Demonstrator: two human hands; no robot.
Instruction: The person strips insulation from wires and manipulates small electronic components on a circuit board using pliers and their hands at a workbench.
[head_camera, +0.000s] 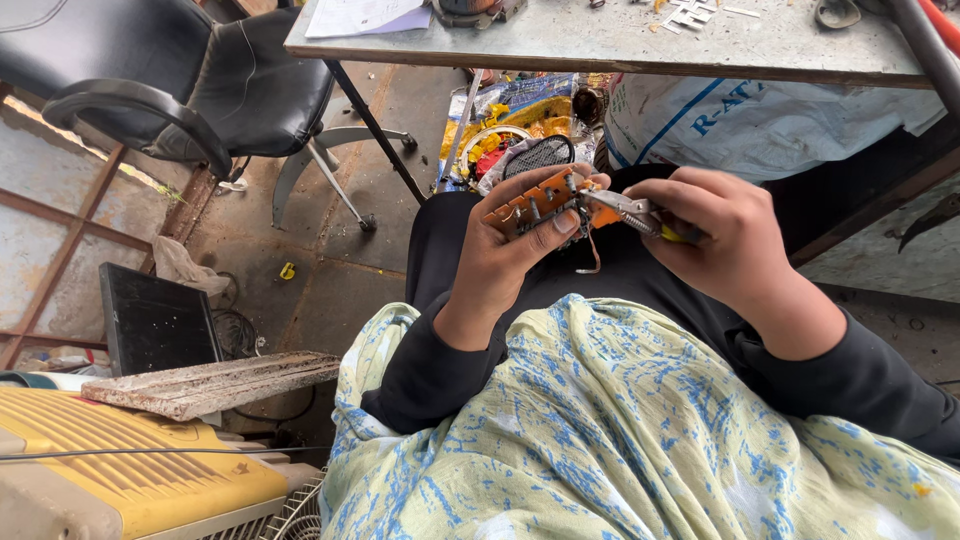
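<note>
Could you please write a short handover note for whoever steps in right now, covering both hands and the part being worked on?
Left hand: closed around the orange circuit board, held up over the lap.
Right hand: gripping pliers, whose jaws meet the board's right end.
A loose wire hangs under the board.
Table lies ahead, with small white pieces on it.
Done: board is in hand and the pliers are on it.
Left: cannot tell how much of the work at the board's end remains.
</note>
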